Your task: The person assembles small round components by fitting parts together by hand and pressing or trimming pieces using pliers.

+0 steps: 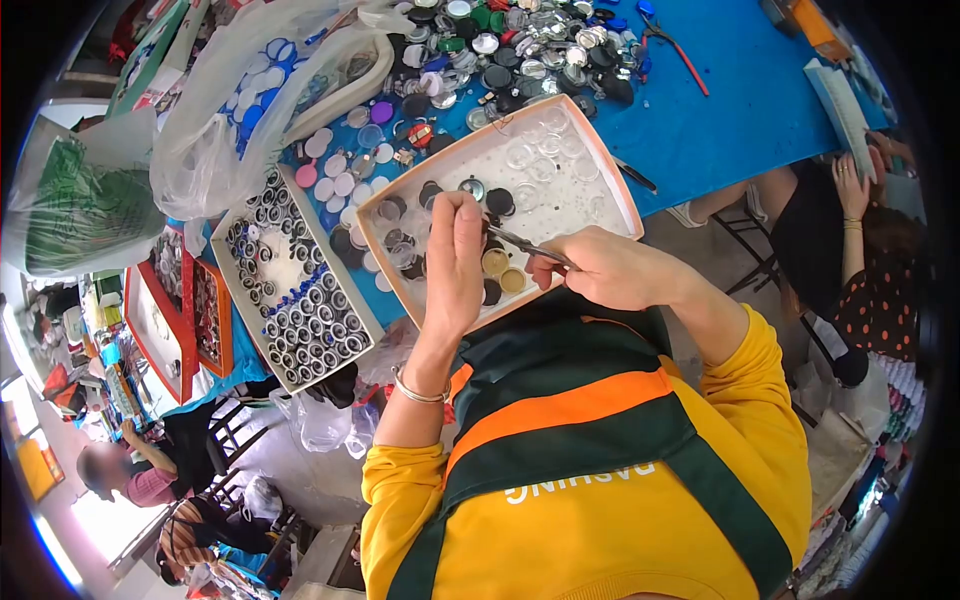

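My right hand (612,268) is closed around the handle end of a slim dark metal tool (530,248); its exact kind is unclear. The tool's tip points left, towards my left hand (455,265), whose fingers are pinched together over the box. A small dark piece seems to sit at those fingertips, mostly hidden. Beneath both hands lies a shallow white cardboard box (630,205) with an orange-pink rim. Clear round caps (548,145) lie towards its far right, while black round pieces (500,201) and gold-coloured discs (512,280) lie nearer my hands.
A pile of mixed caps (530,60) covers the back of the blue table (740,120), near red-handled pliers (690,70). At left, a long box (375,330) holds several small round parts beside plastic bags (200,170). A co-worker (875,290) sits at right; others are at lower left.
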Demonstrator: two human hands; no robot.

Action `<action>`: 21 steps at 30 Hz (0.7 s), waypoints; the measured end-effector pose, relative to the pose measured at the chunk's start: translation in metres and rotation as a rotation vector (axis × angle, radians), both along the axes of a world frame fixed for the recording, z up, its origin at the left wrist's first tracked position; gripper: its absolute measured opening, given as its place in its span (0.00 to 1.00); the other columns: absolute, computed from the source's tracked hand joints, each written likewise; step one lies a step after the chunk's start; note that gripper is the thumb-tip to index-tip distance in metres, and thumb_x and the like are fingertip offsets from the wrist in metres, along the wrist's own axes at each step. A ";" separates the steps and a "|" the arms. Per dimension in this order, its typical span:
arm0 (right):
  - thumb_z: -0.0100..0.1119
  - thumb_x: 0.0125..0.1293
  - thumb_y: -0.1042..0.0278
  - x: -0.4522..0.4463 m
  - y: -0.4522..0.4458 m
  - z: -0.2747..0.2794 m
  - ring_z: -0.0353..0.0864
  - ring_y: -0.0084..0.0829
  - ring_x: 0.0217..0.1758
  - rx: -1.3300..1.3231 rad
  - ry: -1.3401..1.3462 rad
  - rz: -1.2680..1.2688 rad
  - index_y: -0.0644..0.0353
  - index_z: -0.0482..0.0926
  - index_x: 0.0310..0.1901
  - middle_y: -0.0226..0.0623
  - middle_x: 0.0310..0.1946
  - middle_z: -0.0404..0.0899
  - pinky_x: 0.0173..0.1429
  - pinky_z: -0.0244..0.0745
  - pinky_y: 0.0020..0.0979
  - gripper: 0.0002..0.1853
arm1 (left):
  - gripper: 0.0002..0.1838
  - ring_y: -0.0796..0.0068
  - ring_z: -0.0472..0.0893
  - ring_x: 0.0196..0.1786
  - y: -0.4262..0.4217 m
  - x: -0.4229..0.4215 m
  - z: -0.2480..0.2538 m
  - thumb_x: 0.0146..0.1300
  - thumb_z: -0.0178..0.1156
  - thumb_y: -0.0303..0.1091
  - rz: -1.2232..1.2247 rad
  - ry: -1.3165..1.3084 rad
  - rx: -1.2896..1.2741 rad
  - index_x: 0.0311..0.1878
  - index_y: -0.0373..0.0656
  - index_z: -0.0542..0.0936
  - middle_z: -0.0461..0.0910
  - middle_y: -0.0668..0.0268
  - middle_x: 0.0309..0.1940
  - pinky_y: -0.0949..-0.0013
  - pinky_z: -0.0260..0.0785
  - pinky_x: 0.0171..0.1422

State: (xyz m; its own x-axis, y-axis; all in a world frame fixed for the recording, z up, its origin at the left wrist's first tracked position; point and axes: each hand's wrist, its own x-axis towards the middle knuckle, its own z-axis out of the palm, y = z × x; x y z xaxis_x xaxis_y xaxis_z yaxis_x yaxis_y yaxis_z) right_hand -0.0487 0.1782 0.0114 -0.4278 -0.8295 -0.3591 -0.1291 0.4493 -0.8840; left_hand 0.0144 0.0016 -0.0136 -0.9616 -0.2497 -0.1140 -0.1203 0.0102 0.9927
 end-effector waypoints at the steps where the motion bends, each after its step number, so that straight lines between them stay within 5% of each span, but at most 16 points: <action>1: 0.42 0.52 0.81 -0.001 0.000 0.000 0.77 0.47 0.34 0.015 0.007 0.012 0.66 0.74 0.33 0.51 0.26 0.76 0.41 0.69 0.39 0.10 | 0.12 0.84 0.61 0.29 0.002 0.002 -0.004 0.72 0.41 0.39 0.022 0.023 -0.111 0.38 0.41 0.68 0.64 0.71 0.28 0.78 0.58 0.34; 4: 0.42 0.51 0.82 0.005 -0.001 -0.006 0.76 0.51 0.37 -0.023 0.212 -0.047 0.66 0.74 0.34 0.53 0.30 0.77 0.43 0.68 0.42 0.11 | 0.12 0.74 0.68 0.30 0.002 0.005 0.008 0.72 0.42 0.39 -0.020 0.058 -0.384 0.40 0.39 0.67 0.68 0.62 0.29 0.71 0.63 0.37; 5: 0.42 0.51 0.82 0.006 -0.002 -0.004 0.76 0.52 0.37 -0.027 0.220 -0.053 0.66 0.74 0.34 0.53 0.30 0.77 0.44 0.68 0.43 0.11 | 0.13 0.77 0.66 0.29 0.000 0.004 0.006 0.72 0.40 0.40 -0.031 0.090 -0.397 0.40 0.40 0.67 0.67 0.65 0.28 0.73 0.62 0.35; 8: 0.41 0.51 0.83 0.008 -0.003 -0.001 0.75 0.53 0.38 -0.055 0.229 -0.071 0.66 0.73 0.35 0.53 0.32 0.77 0.45 0.68 0.44 0.12 | 0.13 0.81 0.64 0.28 -0.005 0.000 0.003 0.73 0.40 0.40 -0.077 0.089 0.051 0.39 0.41 0.67 0.65 0.69 0.26 0.76 0.60 0.34; 10: 0.41 0.51 0.84 0.010 -0.004 -0.003 0.75 0.53 0.38 -0.094 0.218 -0.088 0.66 0.73 0.35 0.52 0.32 0.76 0.45 0.68 0.44 0.11 | 0.15 0.82 0.67 0.27 -0.008 -0.002 0.003 0.73 0.39 0.41 -0.084 0.066 0.067 0.37 0.41 0.68 0.68 0.69 0.29 0.79 0.61 0.33; 18: 0.55 0.48 0.74 0.025 -0.015 -0.012 0.78 0.35 0.37 0.050 1.151 -0.021 0.67 0.74 0.29 0.43 0.31 0.73 0.39 0.76 0.29 0.07 | 0.13 0.88 0.59 0.26 -0.009 -0.008 0.002 0.73 0.40 0.39 -0.094 0.014 -0.180 0.34 0.43 0.67 0.63 0.74 0.26 0.82 0.55 0.29; 19: 0.55 0.48 0.74 0.026 -0.015 -0.013 0.78 0.34 0.37 0.091 1.167 0.002 0.67 0.74 0.29 0.42 0.30 0.72 0.39 0.76 0.29 0.07 | 0.11 0.73 0.63 0.29 -0.014 -0.009 0.001 0.71 0.41 0.35 -0.156 -0.055 -0.240 0.37 0.37 0.66 0.66 0.61 0.25 0.69 0.61 0.36; 21: 0.55 0.47 0.73 0.026 -0.014 -0.014 0.78 0.33 0.36 0.144 1.182 0.043 0.67 0.74 0.28 0.41 0.29 0.72 0.37 0.77 0.28 0.07 | 0.12 0.73 0.63 0.29 -0.017 -0.012 0.000 0.71 0.41 0.37 -0.223 -0.067 -0.240 0.36 0.37 0.66 0.66 0.60 0.25 0.68 0.61 0.36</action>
